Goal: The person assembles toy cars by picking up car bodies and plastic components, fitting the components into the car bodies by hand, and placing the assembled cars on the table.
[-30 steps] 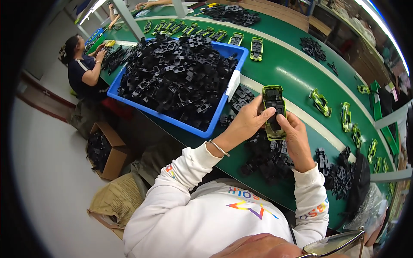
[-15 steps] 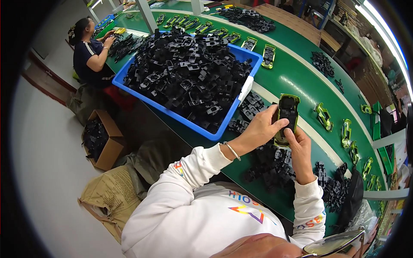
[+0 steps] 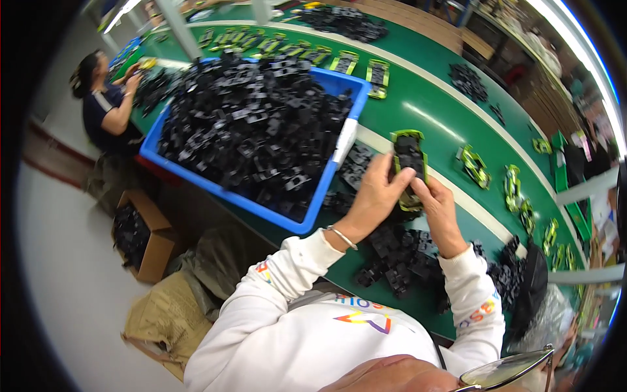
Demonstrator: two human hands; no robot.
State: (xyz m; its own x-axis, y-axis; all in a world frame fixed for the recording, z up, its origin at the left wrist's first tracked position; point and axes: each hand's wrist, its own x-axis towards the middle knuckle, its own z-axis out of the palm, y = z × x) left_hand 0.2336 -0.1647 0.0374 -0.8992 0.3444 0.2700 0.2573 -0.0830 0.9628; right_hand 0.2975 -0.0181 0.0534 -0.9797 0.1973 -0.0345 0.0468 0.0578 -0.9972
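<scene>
A lime-green toy car body (image 3: 409,151) with a black plastic insert in its underside is held up over the green work surface. My left hand (image 3: 377,196) grips its left side, thumb laid across the black insert. From the right, my right hand (image 3: 440,208) holds the lower end, its thumb close to the left one. Most of the fingers are hidden behind the car body. Below my hands lie loose black plastic parts (image 3: 398,258). To the left stands a blue crate (image 3: 304,226) heaped with similar black parts (image 3: 255,124).
Several green car bodies lie on the green conveyor belt, one (image 3: 473,168) to the right and one (image 3: 377,78) ending a far row. A co-worker (image 3: 108,108) sits at the far left. A cardboard box (image 3: 159,245) and a tan sack (image 3: 163,313) stand on the floor.
The whole view has shifted, so the crate and belt appear further left. Both hands keep hold of the car body, which stays nearly the same relative to the belt.
</scene>
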